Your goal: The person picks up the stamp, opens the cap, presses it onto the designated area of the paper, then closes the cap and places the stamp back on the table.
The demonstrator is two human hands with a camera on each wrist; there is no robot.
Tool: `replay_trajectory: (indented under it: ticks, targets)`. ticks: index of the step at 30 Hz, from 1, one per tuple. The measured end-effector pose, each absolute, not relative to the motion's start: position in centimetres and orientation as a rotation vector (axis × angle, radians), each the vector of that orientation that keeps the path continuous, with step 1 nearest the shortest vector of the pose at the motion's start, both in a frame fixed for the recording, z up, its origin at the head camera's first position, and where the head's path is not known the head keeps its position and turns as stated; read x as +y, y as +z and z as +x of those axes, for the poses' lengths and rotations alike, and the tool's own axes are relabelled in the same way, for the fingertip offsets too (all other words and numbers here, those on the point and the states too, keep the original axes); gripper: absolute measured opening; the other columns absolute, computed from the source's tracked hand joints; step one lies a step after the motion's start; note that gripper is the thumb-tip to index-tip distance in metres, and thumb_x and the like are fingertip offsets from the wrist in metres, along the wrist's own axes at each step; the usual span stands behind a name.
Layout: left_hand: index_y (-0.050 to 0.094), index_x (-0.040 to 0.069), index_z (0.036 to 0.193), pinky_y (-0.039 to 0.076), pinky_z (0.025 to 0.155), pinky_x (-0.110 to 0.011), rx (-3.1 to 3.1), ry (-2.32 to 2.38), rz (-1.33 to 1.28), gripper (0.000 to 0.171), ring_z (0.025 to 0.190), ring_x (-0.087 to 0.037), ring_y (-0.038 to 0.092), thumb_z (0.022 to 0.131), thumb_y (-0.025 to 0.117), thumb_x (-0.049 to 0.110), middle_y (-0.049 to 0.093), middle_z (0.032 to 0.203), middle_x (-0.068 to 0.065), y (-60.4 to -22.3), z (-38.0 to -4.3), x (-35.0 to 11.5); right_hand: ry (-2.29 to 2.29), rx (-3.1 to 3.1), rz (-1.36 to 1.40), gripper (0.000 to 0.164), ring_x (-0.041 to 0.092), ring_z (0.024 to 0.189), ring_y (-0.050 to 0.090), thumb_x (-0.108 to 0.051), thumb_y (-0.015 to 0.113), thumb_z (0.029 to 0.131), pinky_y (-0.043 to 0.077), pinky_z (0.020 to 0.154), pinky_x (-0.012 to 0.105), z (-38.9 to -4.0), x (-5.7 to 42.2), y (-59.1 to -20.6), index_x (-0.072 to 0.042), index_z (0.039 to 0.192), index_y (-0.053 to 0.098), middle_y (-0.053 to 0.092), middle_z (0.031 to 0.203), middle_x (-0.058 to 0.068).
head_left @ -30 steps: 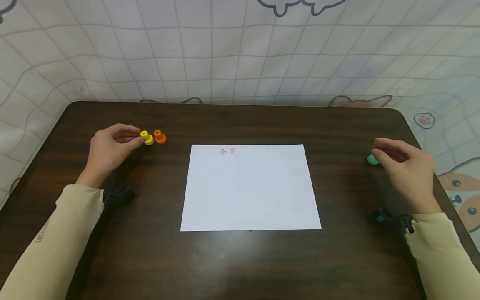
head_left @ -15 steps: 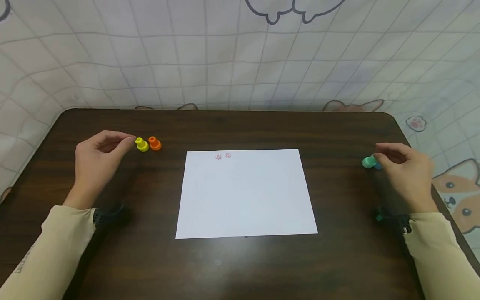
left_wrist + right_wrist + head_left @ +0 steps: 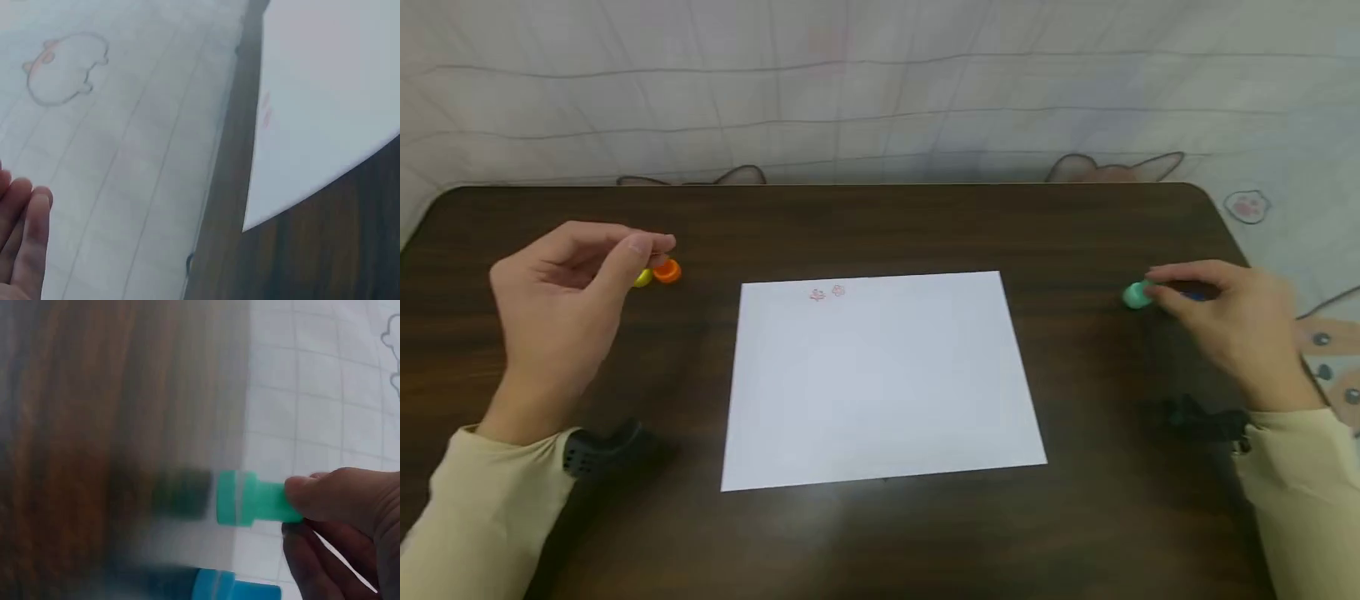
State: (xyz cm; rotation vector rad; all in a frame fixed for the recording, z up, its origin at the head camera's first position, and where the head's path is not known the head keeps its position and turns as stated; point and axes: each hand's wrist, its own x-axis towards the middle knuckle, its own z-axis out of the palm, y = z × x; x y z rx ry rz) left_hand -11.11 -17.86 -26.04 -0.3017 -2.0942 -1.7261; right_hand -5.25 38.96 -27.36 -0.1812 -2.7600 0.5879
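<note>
In the head view, my right hand [image 3: 1247,333] pinches a small green stamp [image 3: 265,500] by its handle between thumb and fingers. Close beside it is a blue stamp [image 3: 253,590], mostly behind the hand in the head view. On the other side, my left hand [image 3: 561,304] hovers over the table with nothing in it, its thumb and fingertips near each other. Just past those fingertips are a yellow stamp [image 3: 643,279] and an orange stamp [image 3: 667,272], both partly covered by the hand. In the left wrist view, the left fingers [image 3: 34,231] appear fairly straight.
A white sheet of paper [image 3: 880,383] lies mid-table between the hands, with two small red flower prints [image 3: 827,293] near its top edge. The dark wooden table [image 3: 880,229] ends at a pale gridded cloth [image 3: 880,92] with animal drawings.
The left hand has drawn back from the yellow stamp and risen, leaving it on the table. The right hand keeps the green stamp. The head view has shifted.
</note>
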Motion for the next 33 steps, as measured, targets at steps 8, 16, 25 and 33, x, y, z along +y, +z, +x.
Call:
replay_trajectory:
  ticks: [8,16,25,33]
  targets:
    - [0.074,-0.010,0.103,0.059,0.080,-0.010,-2.209,-1.656,-0.199,0.015,0.085,-0.006,0.076,0.095,0.071,0.002,0.080,0.095,0.008,-28.5,-10.4,-19.7,0.665,-2.704,-0.077,0.013,-0.027,0.060,0.044,-0.008,0.081,0.087,0.035,0.048,0.007,-4.6,39.3,-29.6,-0.007,0.101,0.082,0.048,0.083,-0.058]
    - [0.074,-0.008,0.103,0.058,0.083,-0.009,-2.295,-1.555,-0.349,0.012,0.085,0.001,0.076,0.094,0.071,0.001,0.078,0.096,0.017,-30.1,-10.2,-18.8,0.640,-2.728,0.051,0.019,-0.031,0.071,0.047,-0.006,0.087,0.081,0.039,0.057,0.002,-4.7,38.9,-30.9,-0.012,0.099,0.083,0.063,0.088,-0.043]
    - [0.075,-0.005,0.102,0.057,0.082,-0.007,-2.315,-1.505,-0.389,0.011,0.085,0.003,0.075,0.094,0.073,0.002,0.076,0.096,0.023,-30.2,-10.1,-18.3,0.599,-2.865,0.064,0.024,-0.026,0.073,0.048,-0.027,0.086,0.086,0.038,0.061,0.002,-5.0,38.3,-31.1,-0.017,0.107,0.082,0.080,0.100,0.013]
    - [0.075,-0.003,0.103,0.057,0.081,-0.007,-2.356,-1.482,-0.370,0.011,0.086,0.004,0.074,0.094,0.074,0.003,0.075,0.095,0.025,-30.0,-9.7,-18.4,0.676,-3.048,0.281,0.044,-0.013,0.083,0.061,-0.032,0.092,0.078,0.048,0.072,0.006,-4.9,36.9,-30.2,-0.024,0.119,0.077,0.078,0.099,-0.006]
